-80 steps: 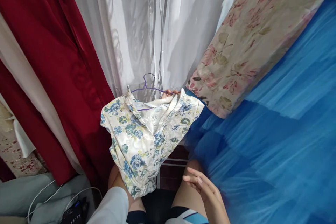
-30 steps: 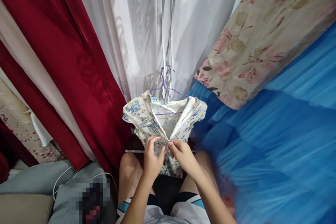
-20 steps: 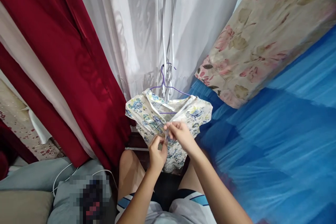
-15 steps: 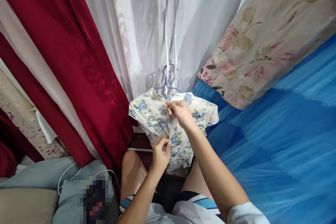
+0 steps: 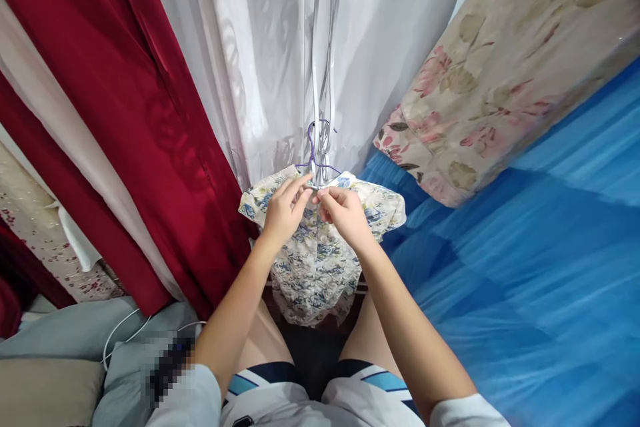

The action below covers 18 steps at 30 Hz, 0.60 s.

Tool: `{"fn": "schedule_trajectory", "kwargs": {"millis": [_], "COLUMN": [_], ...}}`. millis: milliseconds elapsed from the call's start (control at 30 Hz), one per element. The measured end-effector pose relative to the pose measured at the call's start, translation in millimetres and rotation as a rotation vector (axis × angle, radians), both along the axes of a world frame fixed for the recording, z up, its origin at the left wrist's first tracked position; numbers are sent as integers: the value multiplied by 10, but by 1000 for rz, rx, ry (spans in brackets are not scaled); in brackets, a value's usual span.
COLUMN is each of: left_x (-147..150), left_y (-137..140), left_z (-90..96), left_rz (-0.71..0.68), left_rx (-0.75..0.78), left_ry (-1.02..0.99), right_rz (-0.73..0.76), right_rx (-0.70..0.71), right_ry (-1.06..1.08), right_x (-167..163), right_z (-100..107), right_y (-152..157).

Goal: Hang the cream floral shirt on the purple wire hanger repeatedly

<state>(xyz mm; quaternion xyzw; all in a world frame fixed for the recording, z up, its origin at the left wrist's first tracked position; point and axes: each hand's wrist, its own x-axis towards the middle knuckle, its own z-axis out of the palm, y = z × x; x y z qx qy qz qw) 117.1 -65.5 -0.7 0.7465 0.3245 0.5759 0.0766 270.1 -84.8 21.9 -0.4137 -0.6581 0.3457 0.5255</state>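
Observation:
A short-sleeved floral blouse (image 5: 313, 280), cream with blue and yellow-green print, hangs in front of me on a purple hanger (image 5: 311, 147). At the top of its front seam, just under the neckline, my right hand (image 5: 345, 213) pinches the fabric between thumb and fingers. Beside it, my left hand (image 5: 286, 210) reaches to the same spot with fingers stretched and the thumb a little apart, close to or touching the neckline. The small detail between the fingertips is too fine to make out.
White straps (image 5: 316, 67) run down to the hanger before a white curtain (image 5: 270, 47). Red cloth (image 5: 165, 113) hangs at left, floral fabric (image 5: 465, 93) and blue tulle (image 5: 530, 267) at right. Grey cushions (image 5: 75, 327) with a white cable (image 5: 113, 340) lie lower left.
My left hand has let go of the blouse's lower front seam and moved up to the neckline. My right hand stays at the top, and the blouse front now hangs straighter.

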Motion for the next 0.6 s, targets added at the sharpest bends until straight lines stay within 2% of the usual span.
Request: {"fn": "schedule_trajectory", "kwargs": {"millis": [67, 133, 200, 300, 400, 500, 533, 600], "left_x": [15, 29, -16, -257, -630, -920, -967, -976], "left_y": [99, 128, 146, 296, 602, 870, 918, 943], "left_z": [214, 321, 364, 337, 149, -199, -334, -605], "left_rz": [-26, 0, 62, 159, 172, 129, 126, 132], "left_rx": [61, 118, 150, 109, -102, -516, -626, -763], "left_ry": [129, 156, 78, -187, -643, -1244, -1360, -1442], "right_rz": [-22, -86, -135, -103, -31, 26, 45, 77], "right_rx": [34, 61, 48, -38, -81, -106, -116, -132], "right_ry": [-32, -77, -132, -161, -137, -129, -130, -130], "right_x": [-8, -25, -38, -31, -14, -41, -60, -92], "right_z": [-5, -73, -191, -380, -495, -556, -577, -632], "right_y": [31, 92, 146, 143, 49, -51, -76, -119]}}
